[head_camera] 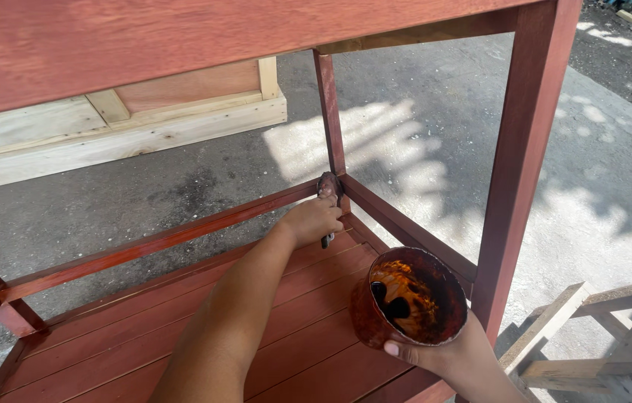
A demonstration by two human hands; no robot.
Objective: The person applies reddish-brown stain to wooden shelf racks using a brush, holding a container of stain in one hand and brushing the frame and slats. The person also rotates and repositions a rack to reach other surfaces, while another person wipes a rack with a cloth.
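Left hand (pixel 314 219) clenched on a small stain-dark paintbrush (pixel 328 186) at frame centre — light, slippery; right hand (pixel 456 357), lower right, grips a stain-coated brown cup (pixel 408 297) by its wall — likely sloshing, wet-rimmed.

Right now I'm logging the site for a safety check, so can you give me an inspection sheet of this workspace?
Surface: red-stained slatted wooden lower shelf of a red-stained wooden table frame.
Job's things: stain-smeared round container of dark liquid; small brush at the far corner where rail meets leg.
Clutter: unfinished pale wooden panel lying on the ground behind; bare wooden frame at lower right.
Hands: left hand grips the brush; right hand holds the container from below.
Cables: nothing seen.
Surroundings: grey concrete ground outdoors, dappled with sun and shade.
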